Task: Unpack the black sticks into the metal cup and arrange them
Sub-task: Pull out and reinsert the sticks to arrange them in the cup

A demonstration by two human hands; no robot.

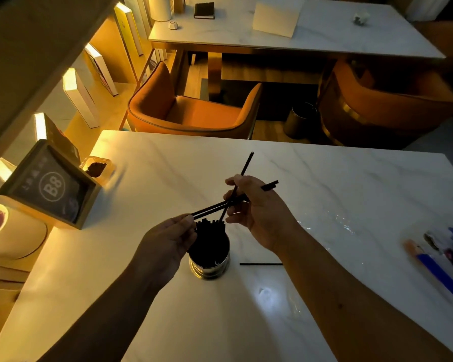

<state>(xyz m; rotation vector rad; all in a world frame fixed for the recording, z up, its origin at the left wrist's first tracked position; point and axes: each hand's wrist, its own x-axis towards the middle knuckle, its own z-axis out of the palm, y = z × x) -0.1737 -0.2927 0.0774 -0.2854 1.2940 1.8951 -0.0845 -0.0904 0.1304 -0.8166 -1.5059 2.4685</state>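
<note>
**Loose sticks cross above a nearly full cup**

From the head camera, a person's right hand pinched a small bundle of black sticks between thumb and fingers, with one further stick crossing the bundle at the grip and slanting up and away from the fingers. The left hand closed its fingertips on the bundle's opposite end, so both hands shared the same sticks. Directly below that shared hold stood the metal cup, already crowded with upright black sticks whose tips reached almost to the left fingertips. One stray stick lay flat on the marble table, beneath the right forearm and just beside the cup.

The crossed stick looked the likeliest to slip, being held only at the pinch. Lowering the bundle at its present slant could catch the packed tips and tilt or topple the cup. The right forearm, passing over the stray stick, might sweep it toward the table's edge. Dim light made the exact stick count uncertain.
</note>
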